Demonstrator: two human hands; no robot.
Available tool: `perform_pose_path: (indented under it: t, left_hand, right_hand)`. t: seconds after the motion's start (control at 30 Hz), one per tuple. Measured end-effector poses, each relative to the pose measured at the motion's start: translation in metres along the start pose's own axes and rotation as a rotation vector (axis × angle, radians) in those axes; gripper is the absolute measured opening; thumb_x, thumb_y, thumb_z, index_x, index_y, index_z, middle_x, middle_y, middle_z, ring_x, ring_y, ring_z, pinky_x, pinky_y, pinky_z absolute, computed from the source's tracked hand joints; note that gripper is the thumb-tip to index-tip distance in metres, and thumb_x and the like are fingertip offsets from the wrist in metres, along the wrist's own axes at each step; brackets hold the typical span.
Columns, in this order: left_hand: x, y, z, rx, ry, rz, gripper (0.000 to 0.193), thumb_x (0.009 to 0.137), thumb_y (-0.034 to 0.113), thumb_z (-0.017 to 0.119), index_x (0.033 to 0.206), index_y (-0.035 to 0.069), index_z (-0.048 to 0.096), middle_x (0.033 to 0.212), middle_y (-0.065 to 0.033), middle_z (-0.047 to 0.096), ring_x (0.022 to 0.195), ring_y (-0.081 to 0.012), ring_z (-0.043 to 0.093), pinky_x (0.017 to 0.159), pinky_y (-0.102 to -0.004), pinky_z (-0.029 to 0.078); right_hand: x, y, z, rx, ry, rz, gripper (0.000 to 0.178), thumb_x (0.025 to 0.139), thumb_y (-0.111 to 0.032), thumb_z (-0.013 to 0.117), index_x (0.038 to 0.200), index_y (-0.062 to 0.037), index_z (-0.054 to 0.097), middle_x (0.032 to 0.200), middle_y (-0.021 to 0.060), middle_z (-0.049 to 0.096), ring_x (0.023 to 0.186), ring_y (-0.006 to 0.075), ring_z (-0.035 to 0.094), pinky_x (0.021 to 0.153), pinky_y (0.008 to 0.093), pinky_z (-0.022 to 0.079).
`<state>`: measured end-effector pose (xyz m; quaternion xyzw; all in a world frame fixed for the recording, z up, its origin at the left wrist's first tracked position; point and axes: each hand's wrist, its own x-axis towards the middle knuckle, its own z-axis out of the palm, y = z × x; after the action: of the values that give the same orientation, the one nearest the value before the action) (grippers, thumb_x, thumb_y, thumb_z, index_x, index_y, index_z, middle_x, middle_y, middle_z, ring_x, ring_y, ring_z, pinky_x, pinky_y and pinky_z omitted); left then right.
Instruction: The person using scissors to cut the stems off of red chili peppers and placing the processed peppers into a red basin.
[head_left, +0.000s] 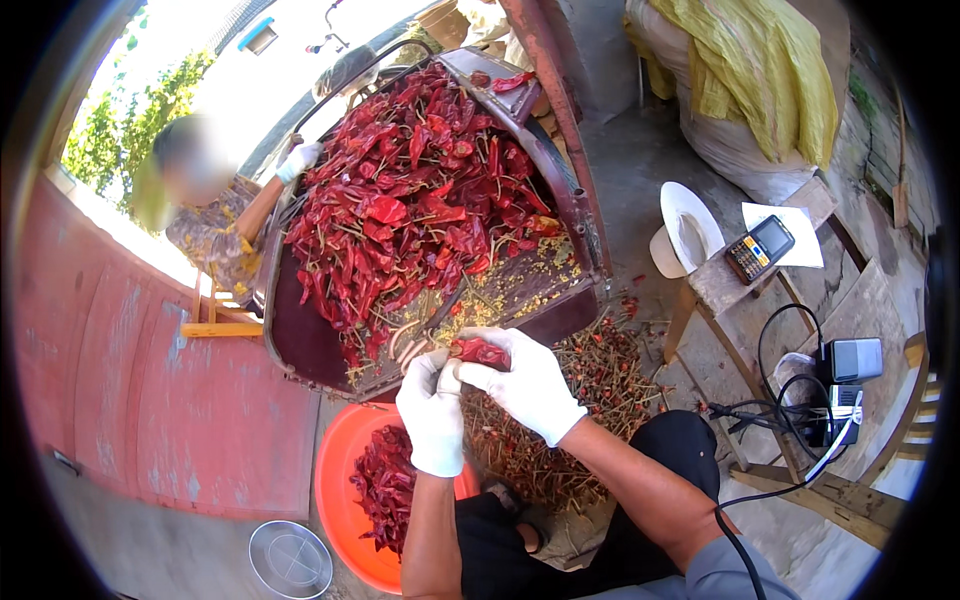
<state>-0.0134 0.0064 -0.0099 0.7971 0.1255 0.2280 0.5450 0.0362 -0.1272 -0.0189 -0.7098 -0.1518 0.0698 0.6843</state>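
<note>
My right hand (pixel 527 382), in a white glove, is closed around a dried red chili pepper (pixel 480 351). My left hand (pixel 432 412), gloved alike, meets it at the pepper's near end with fingers pinched together; what they pinch is hidden. Several pale curved pieces (pixel 408 343) show just beyond the left fingers, and I cannot tell whether they are held. Both hands are over the near edge of a dark red cart bed (pixel 545 322). A large heap of dried red chilies (pixel 400 190) fills most of that bed, with yellow seeds scattered at its near side.
Below my left forearm stands an orange basin (pixel 335 490) with chilies (pixel 385 485). A metal sieve (pixel 290 558) lies beside it. Stems (pixel 590 410) litter the ground. Right, a wooden bench (pixel 720 285) bears a handheld device (pixel 760 248). Across the cart, another person's gloved hand (pixel 300 160) touches the heap.
</note>
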Motion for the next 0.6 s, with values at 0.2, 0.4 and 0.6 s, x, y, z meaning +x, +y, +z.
perform_pose_path:
  t: [0.2, 0.4, 0.6]
  left_hand:
    - [-0.013, 0.007, -0.018, -0.164, -0.056, -0.068, 0.020, 0.093, 0.000, 0.065, 0.112, -0.007, 0.065, 0.095, -0.0040, 0.068, 0.083, -0.0092, 0.059, 0.075, -0.0241, 0.050]
    - [-0.015, 0.005, -0.031, -0.061, -0.140, -0.072, 0.024, 0.093, 0.004, 0.068, 0.114, -0.007, 0.065, 0.092, -0.0016, 0.067, 0.076, -0.0069, 0.058, 0.069, -0.0223, 0.049]
    - [-0.008, 0.022, -0.046, -0.098, -0.206, -0.043, 0.024, 0.092, 0.007, 0.068, 0.113, -0.005, 0.067, 0.090, -0.0008, 0.066, 0.079, -0.0079, 0.057, 0.075, -0.0239, 0.047]
  right_hand:
    - [-0.012, -0.005, 0.003, -0.158, 0.041, -0.170, 0.049, 0.084, -0.039, 0.073, 0.122, -0.0090, 0.067, 0.117, 0.0178, 0.064, 0.113, 0.0283, 0.063, 0.096, 0.0372, 0.049]
    - [-0.014, -0.011, 0.002, 0.094, -0.200, 0.098, 0.041, 0.087, -0.033, 0.074, 0.115, -0.0046, 0.067, 0.100, 0.0161, 0.072, 0.092, 0.0267, 0.070, 0.085, 0.0350, 0.053]
    - [-0.006, 0.004, 0.006, 0.154, -0.263, 0.052, 0.036, 0.091, -0.029, 0.072, 0.111, 0.0001, 0.066, 0.089, 0.0122, 0.072, 0.080, 0.0180, 0.068, 0.076, 0.0313, 0.052]
